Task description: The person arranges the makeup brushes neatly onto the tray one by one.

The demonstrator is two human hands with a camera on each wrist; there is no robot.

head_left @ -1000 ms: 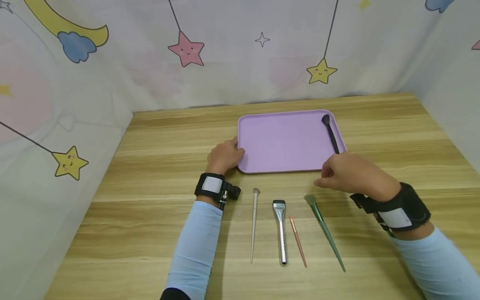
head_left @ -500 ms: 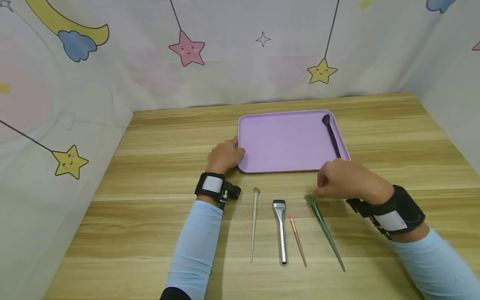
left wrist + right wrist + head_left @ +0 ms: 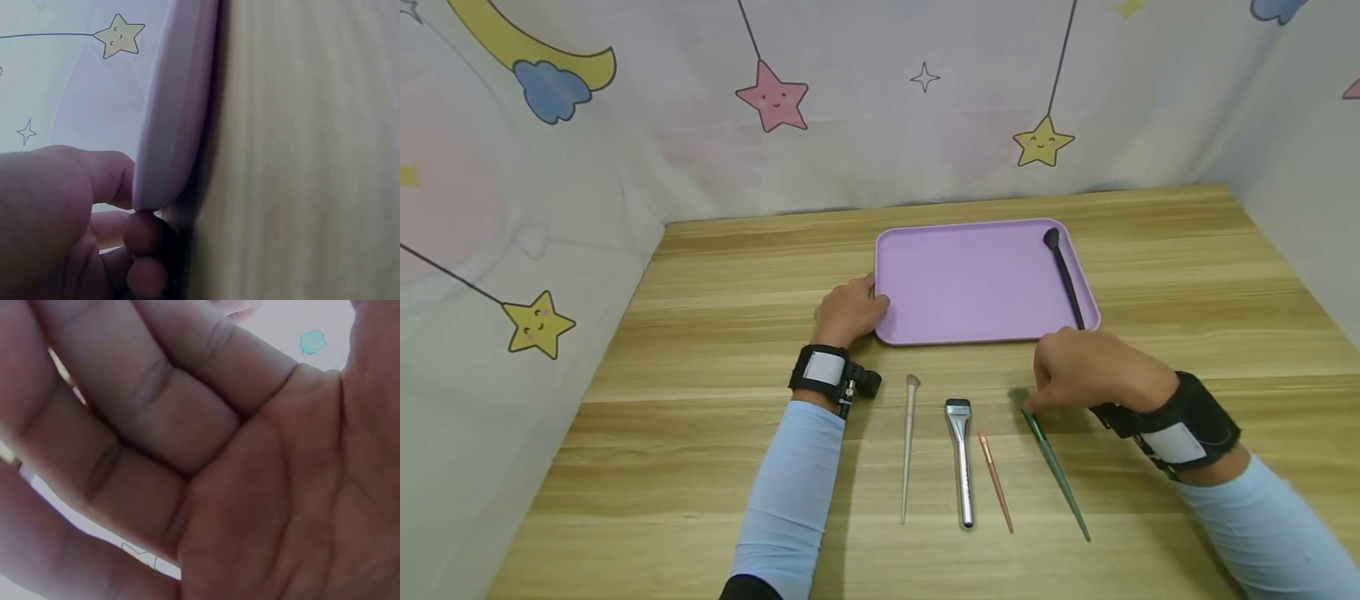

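Observation:
My left hand (image 3: 850, 313) grips the lower left rim of a lilac tray (image 3: 970, 283), thumb over the rim and fingers curled under it in the left wrist view. My right hand (image 3: 1093, 367) reaches down over a green makeup brush (image 3: 1051, 457), its thumb tip right at the brush's upper end below the bristles. The brush lies flat on the table. In the right wrist view the palm (image 3: 250, 506) and loosely bent fingers fill the picture, with nothing seen between them; the fingertips are hidden. A black makeup brush (image 3: 1064, 279) lies along the tray's right side.
Left of the green brush, a small pink brush (image 3: 996, 483), a silver flat-headed brush (image 3: 960, 462) and a slim pale brush (image 3: 908, 450) lie in a row on the wooden table (image 3: 700, 433). A star-patterned cloth (image 3: 865, 158) hangs behind.
My right hand has come down and toward me from the tray's lower right corner to the green brush, uncovering more of the black brush's handle. My left hand has stayed on the tray.

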